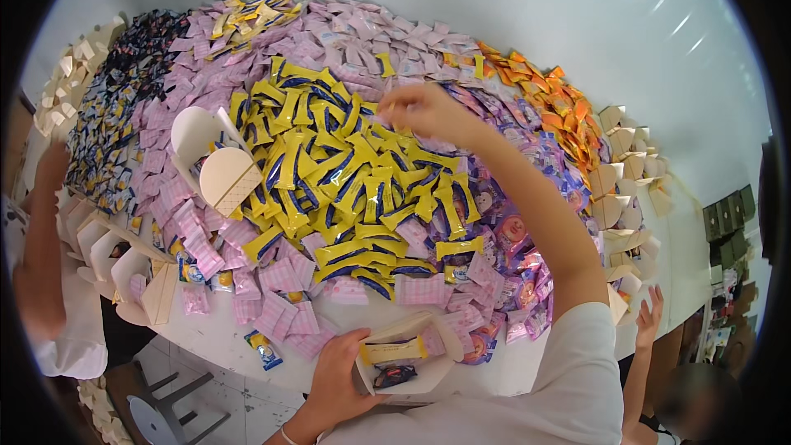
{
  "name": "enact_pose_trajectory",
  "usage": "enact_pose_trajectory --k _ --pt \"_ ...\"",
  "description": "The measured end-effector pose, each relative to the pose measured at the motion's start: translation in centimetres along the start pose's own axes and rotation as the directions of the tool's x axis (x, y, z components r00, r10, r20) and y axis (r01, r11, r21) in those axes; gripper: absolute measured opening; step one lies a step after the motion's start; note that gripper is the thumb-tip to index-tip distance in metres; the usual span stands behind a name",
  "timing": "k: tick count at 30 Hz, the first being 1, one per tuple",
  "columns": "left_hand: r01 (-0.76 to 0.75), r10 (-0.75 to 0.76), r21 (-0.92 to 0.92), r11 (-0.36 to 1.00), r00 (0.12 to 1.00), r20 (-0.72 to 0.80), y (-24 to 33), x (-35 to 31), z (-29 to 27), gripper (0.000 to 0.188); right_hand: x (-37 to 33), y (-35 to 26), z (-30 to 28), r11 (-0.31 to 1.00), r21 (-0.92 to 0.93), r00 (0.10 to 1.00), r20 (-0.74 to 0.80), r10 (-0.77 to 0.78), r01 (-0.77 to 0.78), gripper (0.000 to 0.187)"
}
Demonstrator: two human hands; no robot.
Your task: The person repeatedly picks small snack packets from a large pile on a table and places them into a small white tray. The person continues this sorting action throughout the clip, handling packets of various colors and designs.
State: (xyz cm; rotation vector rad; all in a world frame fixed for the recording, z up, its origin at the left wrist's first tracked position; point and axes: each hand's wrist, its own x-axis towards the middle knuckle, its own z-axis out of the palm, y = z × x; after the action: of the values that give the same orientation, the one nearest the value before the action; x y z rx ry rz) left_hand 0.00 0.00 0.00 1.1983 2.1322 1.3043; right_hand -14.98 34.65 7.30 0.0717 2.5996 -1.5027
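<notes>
My left hand (pixel 336 375) grips an open cream paper box (pixel 427 381) by its left side, low in front of me. Inside it lie a yellow packet (pixel 394 352), a dark wrapped piece (pixel 395 376) and a pink packet (pixel 432 341). My right arm reaches far across the table. Over the upper edge of the heap of yellow and blue packets (pixel 329 148), my right hand (pixel 428 113) has its fingers curled together, slightly blurred. What they hold, if anything, is too small to make out. Purple packets (pixel 511 231) lie under my right forearm.
Another cream box (pixel 231 180) stands on the pile, left of the yellow packets. Pink packets (pixel 280 313), orange packets (pixel 544 91) and dark packets (pixel 148 41) surround them. Cream boxes (pixel 124 264) line the table's sides. Another person's arm (pixel 43 239) is at left, another person's hand (pixel 650 317) at right.
</notes>
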Motion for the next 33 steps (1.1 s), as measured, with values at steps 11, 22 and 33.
enact_pose_trajectory --k 11,22,33 --pt "0.002 -0.003 -0.020 1.000 0.999 -0.045 -1.1 -0.8 1.2 0.098 1.2 -0.9 4.9 0.816 -0.554 0.962 -0.093 -0.257 0.165 0.042" --pt "0.008 -0.005 0.025 1.000 0.994 -0.112 -0.3 -0.3 1.2 0.081 -1.2 -2.8 3.3 0.664 0.726 0.979 -0.198 -0.047 0.179 0.018" --pt "0.052 -0.051 0.011 0.999 0.996 -0.079 -0.6 -0.4 1.1 0.085 -13.1 12.7 -19.4 0.826 -0.361 0.697 -0.715 0.053 -0.433 0.033"
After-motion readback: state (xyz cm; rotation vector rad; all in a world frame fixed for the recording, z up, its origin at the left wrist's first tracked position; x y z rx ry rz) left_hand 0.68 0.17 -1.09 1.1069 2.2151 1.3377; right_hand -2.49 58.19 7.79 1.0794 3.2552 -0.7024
